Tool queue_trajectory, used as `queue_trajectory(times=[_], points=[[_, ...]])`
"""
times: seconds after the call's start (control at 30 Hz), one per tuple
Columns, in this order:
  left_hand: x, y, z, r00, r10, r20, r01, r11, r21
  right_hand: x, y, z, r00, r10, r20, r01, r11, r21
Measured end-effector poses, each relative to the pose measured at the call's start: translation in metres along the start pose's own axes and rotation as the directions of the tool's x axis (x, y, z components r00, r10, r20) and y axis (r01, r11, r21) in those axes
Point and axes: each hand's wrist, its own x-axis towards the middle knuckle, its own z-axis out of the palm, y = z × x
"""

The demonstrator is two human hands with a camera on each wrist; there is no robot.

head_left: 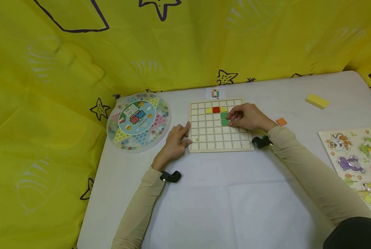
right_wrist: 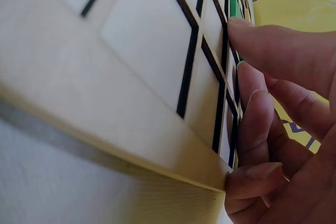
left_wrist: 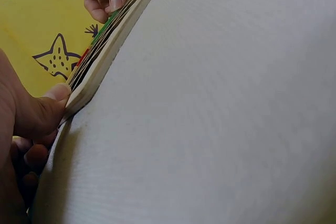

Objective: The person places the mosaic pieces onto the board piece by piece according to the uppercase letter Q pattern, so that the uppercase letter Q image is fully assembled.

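Observation:
A wooden grid board (head_left: 221, 151) lies on the white table. At its left edge my left hand (head_left: 174, 143) grips the board, thumb (left_wrist: 59, 92) on the rim near a corner and the other fingers bent beside it. My right hand (head_left: 249, 117) is over the board's right half, thumb and index finger pinching at the lower green square tile (head_left: 225, 122). Another green tile (head_left: 224, 115) sits directly above it. Along the row above are a red square tile (head_left: 215, 109) between two yellow pieces, the left yellow piece (head_left: 208, 110) showing a slanted side.
Behind the board lies a small pattern card (head_left: 215, 93). A round clear case (head_left: 138, 122) of colored pieces stands left. To the right are an orange tile (head_left: 281, 121), a yellow block (head_left: 317, 101) and an animal puzzle board (head_left: 353, 138). A yellow curtain (head_left: 185, 45) hangs behind.

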Motion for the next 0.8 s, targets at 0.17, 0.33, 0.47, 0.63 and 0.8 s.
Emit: queue_trajectory(times=[0.17,0.33,0.47,0.63,0.8], points=[[0.001,0.0,0.0,1.0,-0.001,0.001,0.001,1.0,0.002,-0.001,0.002,-0.002,1.0,0.002,-0.005,-0.002,1.0,0.008],[0.001,0.001,0.0,1.0,-0.004,0.002,0.004,1.0,0.0,-0.008,0.006,-0.008,1.0,0.012,-0.026,-0.011,1.0,0.027],[0.001,0.0,0.001,1.0,-0.011,0.007,0.011,1.0,0.0,-0.018,0.011,-0.019,0.998,0.032,-0.055,-0.03,0.999,0.022],[0.001,-0.001,0.001,1.0,-0.014,0.007,0.014,1.0,-0.005,-0.033,0.019,-0.036,0.995,0.066,-0.07,-0.068,0.997,-0.021],[0.0,0.0,0.001,1.0,-0.005,0.0,0.005,1.0,-0.001,-0.047,0.032,-0.053,0.992,0.113,-0.059,-0.117,0.991,-0.058]])
